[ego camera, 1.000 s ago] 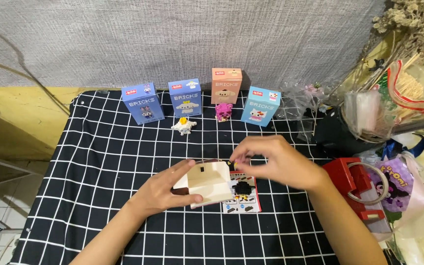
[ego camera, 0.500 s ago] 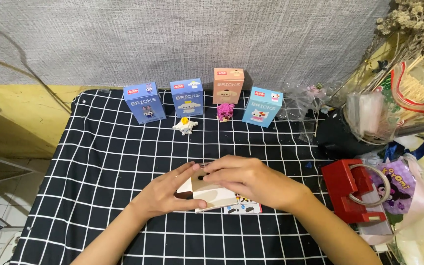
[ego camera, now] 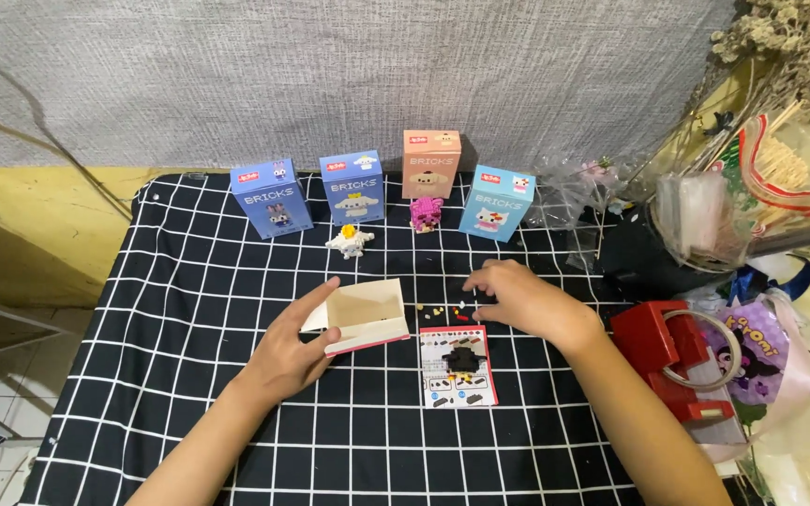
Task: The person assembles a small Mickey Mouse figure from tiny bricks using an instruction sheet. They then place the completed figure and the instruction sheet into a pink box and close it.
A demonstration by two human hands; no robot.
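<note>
We have two bare hands out over the desk (ego camera: 189, 309), which wears a black cloth with white squares.

Our left hand (ego camera: 292, 347) rests on a small open box (ego camera: 360, 317). The thumb and fingers lie loosely along its left side and bottom edge, not squeezing. We think the box is thin card, so it is very light and bends easily. It would crush if we pressed hard. The best place to take it is by the two side walls, gently. It is cream inside, with a thin red edge along the bottom, and it lies on its back with the open side up.

Our right hand (ego camera: 522, 302) is curled, with the fingertips down by some tiny brick pieces (ego camera: 442, 311). We cannot tell if it has pinched one. The tiny brick pieces are scattered on the cloth just right of the box. They look like hard plastic, very light, and easy to lose or flick away. We would pick each one up with the tips of two fingers. We see red, yellow and dark ones.

Just below them lies a small paper sheet (ego camera: 458, 365) with a red border and a dark little figure (ego camera: 462, 357) on it.

At the back stand four picture boxes: one purple-blue (ego camera: 272, 198), one blue (ego camera: 352, 186), one peach (ego camera: 431, 164), one light blue (ego camera: 496, 203). A white toy (ego camera: 350, 241) and a pink toy (ego camera: 424, 212) sit by them. A red tape holder (ego camera: 672, 351) is at the right.
</note>
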